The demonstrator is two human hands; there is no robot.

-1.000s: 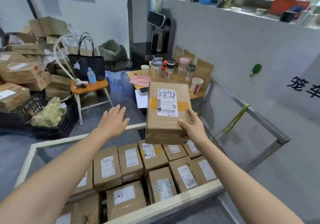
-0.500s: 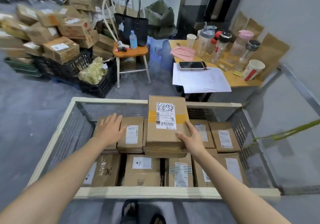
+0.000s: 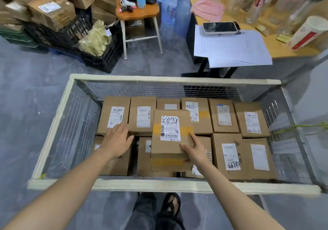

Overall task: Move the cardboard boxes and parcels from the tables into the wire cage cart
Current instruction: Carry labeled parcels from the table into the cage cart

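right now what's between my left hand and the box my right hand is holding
Head view: a labelled box lying in the cart shows between the left hand and the held box, which are apart.

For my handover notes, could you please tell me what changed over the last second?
The taped box came down from above the cage cart to the packed boxes inside. The right hand still grips it; the left hand stayed open, lowering alongside.
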